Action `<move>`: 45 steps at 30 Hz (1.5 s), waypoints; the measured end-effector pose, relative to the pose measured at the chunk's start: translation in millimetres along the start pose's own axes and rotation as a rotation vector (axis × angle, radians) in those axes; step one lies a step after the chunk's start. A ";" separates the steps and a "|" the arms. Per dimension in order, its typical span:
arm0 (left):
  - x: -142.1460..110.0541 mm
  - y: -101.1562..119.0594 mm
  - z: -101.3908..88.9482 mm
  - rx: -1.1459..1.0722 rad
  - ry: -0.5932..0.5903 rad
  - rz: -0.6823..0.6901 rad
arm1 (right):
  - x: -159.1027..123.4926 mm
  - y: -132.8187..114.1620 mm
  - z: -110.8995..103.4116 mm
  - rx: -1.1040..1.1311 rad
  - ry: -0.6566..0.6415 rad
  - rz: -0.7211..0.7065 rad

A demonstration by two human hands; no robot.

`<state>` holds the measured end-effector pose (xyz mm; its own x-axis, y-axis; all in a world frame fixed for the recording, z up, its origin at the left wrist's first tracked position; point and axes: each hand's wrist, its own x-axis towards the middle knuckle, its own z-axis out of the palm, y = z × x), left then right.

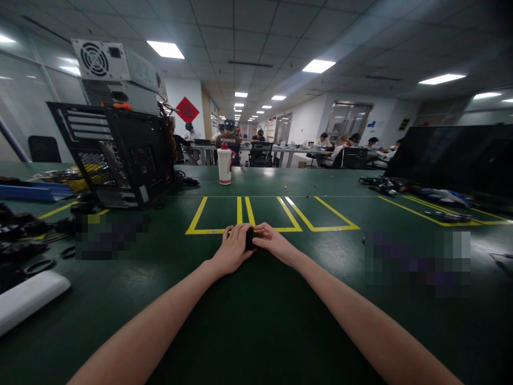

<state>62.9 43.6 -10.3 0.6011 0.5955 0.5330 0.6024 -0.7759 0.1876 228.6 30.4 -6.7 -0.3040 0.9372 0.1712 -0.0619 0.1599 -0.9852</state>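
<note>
Holding a black thing (250,239) in front of the bottle (225,167), our left hand (233,247) and right hand (276,245) could slip, dropping it.

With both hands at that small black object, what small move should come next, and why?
Probably ease the right hand back slightly while the left hand steadies the black object: the left curls over it, the right meets its edge, and little of it shows.
</note>
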 end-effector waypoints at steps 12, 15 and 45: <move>-0.5 0.4 0.1 0.015 0.003 0.001 | 4.1 1.3 -0.4 0.042 -0.016 -0.011; -0.3 0.4 0.4 0.009 0.008 0.005 | 2.3 -0.5 0.5 0.051 -0.034 -0.024; -0.6 -0.6 0.4 0.024 0.003 0.014 | 4.1 2.1 -1.4 0.026 -0.015 0.009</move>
<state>62.4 43.8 -11.1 0.6082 0.5838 0.5378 0.6060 -0.7791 0.1605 228.6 35.0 -8.1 -0.3194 0.9336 0.1624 -0.0840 0.1428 -0.9862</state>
